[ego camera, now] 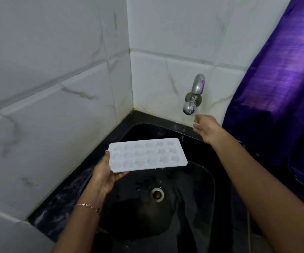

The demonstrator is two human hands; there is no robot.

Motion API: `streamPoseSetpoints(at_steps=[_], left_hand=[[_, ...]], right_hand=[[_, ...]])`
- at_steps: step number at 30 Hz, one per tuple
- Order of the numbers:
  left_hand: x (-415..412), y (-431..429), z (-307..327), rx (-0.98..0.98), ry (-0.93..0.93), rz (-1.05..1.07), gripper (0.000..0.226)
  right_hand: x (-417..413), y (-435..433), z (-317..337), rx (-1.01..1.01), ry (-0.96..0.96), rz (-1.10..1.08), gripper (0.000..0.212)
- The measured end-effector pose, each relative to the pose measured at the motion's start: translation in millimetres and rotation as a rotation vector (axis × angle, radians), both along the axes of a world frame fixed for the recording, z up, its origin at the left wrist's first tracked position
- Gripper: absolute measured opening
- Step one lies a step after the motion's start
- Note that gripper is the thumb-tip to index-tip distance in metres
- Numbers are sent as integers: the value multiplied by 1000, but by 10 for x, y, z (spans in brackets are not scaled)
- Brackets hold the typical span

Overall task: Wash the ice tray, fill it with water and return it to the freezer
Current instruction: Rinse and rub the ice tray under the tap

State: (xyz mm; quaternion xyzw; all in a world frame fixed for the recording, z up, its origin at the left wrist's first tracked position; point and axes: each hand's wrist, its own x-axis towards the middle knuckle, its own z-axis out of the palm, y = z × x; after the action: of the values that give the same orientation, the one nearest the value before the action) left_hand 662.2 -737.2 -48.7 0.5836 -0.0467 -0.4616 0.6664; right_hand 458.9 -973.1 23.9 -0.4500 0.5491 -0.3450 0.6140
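The black sink (198, 198) fills the corner below the tiled wall (56, 88); over its basin the white ice tray (147, 154) sits level, gripped at its near-left end by the left hand (104, 175) — thumb on the rim, fingers beneath; the right hand (206, 127) reaches open and empty, just beside the tap (195, 95). A one-ended grip may tip once water strikes — a hard jet could splash or twist the tray loose.

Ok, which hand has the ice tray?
The left hand: it grips the tray by its left end, over the sink. The right hand holds nothing; its fingers are loosely open just below the tap.
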Motion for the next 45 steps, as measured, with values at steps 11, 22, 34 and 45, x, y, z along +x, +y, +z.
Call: streamPoseSetpoints(at_steps=[11,22,34,45], left_hand=[[113,-138,89,6,30,36,41],[103,-237,-14,29,27,50,40],[-94,-162,36,12,-34,-1,43],[-619,-80,73,-36,-36,-104,43]], right_hand=[[507,-563,-10,-55,39,61,46],[557,-690,-223,85,-283,-75,29],[-26,-91,-363,195,-273,-43,26],[-764,1013,-371,-448,438,343,30]])
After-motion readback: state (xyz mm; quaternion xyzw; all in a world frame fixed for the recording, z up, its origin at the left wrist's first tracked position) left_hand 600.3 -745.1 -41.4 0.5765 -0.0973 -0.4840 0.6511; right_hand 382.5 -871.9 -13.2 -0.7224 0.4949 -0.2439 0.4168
